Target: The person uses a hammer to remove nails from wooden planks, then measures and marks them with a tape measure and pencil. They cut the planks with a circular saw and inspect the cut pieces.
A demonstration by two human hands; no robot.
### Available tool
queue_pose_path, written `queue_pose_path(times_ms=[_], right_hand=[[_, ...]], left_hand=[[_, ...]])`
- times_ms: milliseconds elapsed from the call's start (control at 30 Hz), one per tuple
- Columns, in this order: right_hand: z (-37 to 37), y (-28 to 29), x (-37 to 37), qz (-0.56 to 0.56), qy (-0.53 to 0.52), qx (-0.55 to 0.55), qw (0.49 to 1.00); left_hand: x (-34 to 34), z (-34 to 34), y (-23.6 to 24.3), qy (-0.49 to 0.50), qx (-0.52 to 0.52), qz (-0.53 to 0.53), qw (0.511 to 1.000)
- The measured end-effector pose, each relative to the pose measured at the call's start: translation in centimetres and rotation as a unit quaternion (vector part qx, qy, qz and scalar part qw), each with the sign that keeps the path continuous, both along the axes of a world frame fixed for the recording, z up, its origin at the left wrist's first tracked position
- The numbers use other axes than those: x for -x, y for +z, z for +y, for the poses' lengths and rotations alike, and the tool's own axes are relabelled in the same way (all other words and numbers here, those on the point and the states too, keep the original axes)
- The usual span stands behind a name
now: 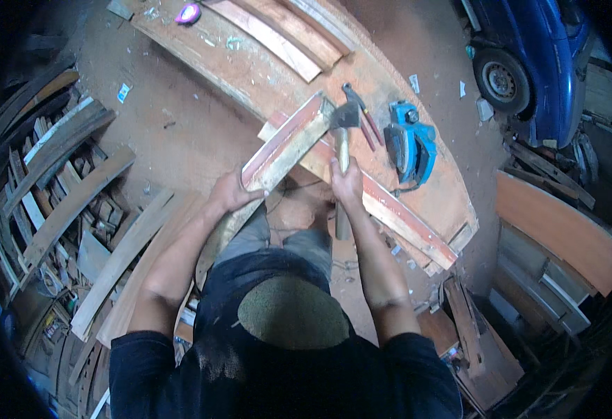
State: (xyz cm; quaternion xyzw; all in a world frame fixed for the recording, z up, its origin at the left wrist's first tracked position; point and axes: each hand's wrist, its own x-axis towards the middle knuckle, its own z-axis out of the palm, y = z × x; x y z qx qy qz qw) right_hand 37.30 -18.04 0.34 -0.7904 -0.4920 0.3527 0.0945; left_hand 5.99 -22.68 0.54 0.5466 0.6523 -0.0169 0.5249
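Note:
My left hand (232, 190) is closed around a long wooden beam (288, 143) with reddish and pale faces. The beam slants from beside my legs up to the bench edge, its far end close to the hatchet head. In my right hand (348, 183) is a hatchet (343, 146), gripped partway along its wooden handle, its dark metal head pointing away from me. The blade is at the beam's far end; whether they touch I cannot tell. Beneath them, a second reddish board (404, 216) lies along the bench's near edge.
A blue electric planer (411, 146) and red-handled pincers (365, 119) rest on the dusty workbench (442, 178). Farther off are curved wooden pieces (285, 31) and a pink tape measure (188, 13). Stacked timber (75, 202) stands left; a blue vehicle (529, 63) stands right.

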Motion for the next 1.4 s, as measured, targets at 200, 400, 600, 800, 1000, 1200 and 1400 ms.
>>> queue_pose_path(times_ms=[200,400,600,800,1000,1200,1400], right_hand=[[3.7,2.2,-0.7,0.182,-0.182,-0.019,0.966],[1.8,5.2,-2.4,0.200,-0.128,0.004,0.971],[0.2,4.7,-1.6,0.160,-0.092,-0.139,0.973],[-0.4,0.2,-1.2,-0.008,0.025,-0.030,0.999],[2.2,2.6,-0.1,0.036,-0.048,-0.077,0.995],[-0.3,-4.0,-2.1,0.073,-0.084,-0.083,0.990],[2.9,1.6,-4.5,-0.015,-0.106,0.001,0.994]], left_hand=[[1.2,0.1,4.6,0.051,-0.027,-0.020,0.998],[-0.5,2.7,6.6,-0.033,-0.025,0.044,0.998],[-0.2,4.1,3.9,-0.035,0.026,0.039,0.998],[-0.5,4.6,4.9,-0.040,0.039,0.029,0.998],[0.1,3.4,2.3,-0.022,0.067,0.027,0.997],[-0.6,4.0,3.3,-0.031,0.016,0.024,0.999],[1.9,3.0,6.2,-0.028,0.033,0.065,0.997]])
